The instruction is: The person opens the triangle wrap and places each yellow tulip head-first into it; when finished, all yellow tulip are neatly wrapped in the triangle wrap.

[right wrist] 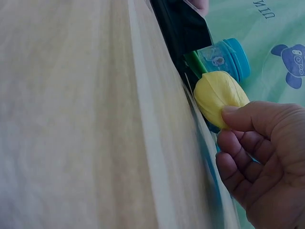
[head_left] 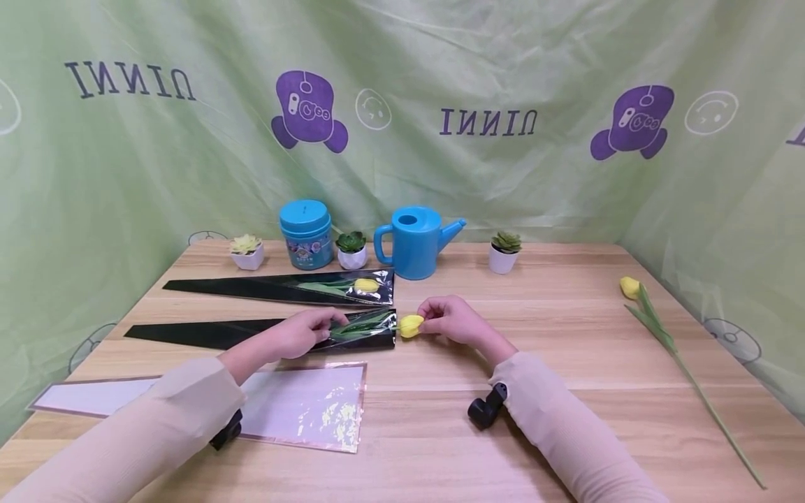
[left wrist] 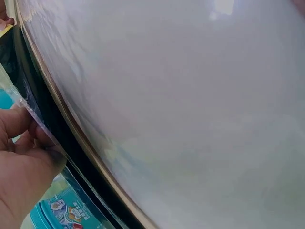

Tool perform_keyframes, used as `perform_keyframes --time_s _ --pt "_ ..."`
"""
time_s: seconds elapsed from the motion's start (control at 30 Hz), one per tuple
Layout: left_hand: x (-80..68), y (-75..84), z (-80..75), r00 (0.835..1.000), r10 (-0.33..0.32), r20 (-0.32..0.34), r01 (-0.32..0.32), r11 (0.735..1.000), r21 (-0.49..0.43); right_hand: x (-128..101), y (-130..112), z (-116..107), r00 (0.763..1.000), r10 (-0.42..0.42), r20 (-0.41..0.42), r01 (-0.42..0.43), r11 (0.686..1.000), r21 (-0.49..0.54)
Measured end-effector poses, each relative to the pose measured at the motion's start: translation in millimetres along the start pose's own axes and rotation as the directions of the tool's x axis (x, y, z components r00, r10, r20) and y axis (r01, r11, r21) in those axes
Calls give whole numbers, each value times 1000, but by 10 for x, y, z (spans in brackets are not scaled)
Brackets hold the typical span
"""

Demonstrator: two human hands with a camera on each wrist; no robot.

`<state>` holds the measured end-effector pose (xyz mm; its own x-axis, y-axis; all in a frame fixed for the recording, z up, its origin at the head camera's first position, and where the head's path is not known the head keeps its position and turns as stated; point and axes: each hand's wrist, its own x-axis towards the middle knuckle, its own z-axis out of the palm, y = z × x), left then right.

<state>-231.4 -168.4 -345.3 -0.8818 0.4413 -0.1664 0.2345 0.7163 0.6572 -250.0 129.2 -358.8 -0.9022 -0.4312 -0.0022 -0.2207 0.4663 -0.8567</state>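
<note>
My right hand (head_left: 453,320) pinches the yellow bloom of a tulip (head_left: 411,326) between thumb and fingers. The bloom sticks out of the wide end of a long black flower sleeve (head_left: 201,334) with a clear front; green leaves show inside. My left hand (head_left: 300,332) lies over the middle of that sleeve, and in the left wrist view its thumb and fingers pinch the film edge. Behind it, a second black sleeve (head_left: 233,285) holds another yellow tulip (head_left: 366,286). Nearer to me lies a white sleeve (head_left: 295,405) with a pinkish border, partly hidden under my left forearm.
A loose yellow tulip (head_left: 654,325) with a long stem lies along the table's right side. At the back stand a blue watering can (head_left: 416,244), a blue lidded tub (head_left: 306,237) and small potted succulents (head_left: 503,255). A green printed curtain (head_left: 402,168) surrounds the wooden table.
</note>
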Motion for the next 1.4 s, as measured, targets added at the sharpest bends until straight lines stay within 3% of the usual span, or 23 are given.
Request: perform_keyframes --time_s 1.0,1.2,1.4 --pt "-59 -10 -78 999 37 -9 -36 998 50 83 -153 166 992 70 -103 -58 992 113" --pt "-70 -26 -101 1000 15 1 -16 1000 6 80 -146 159 993 39 -113 -26 993 114" --pt "-70 -43 -115 999 35 1 -35 999 -27 93 -130 155 990 49 -130 -35 994 106"
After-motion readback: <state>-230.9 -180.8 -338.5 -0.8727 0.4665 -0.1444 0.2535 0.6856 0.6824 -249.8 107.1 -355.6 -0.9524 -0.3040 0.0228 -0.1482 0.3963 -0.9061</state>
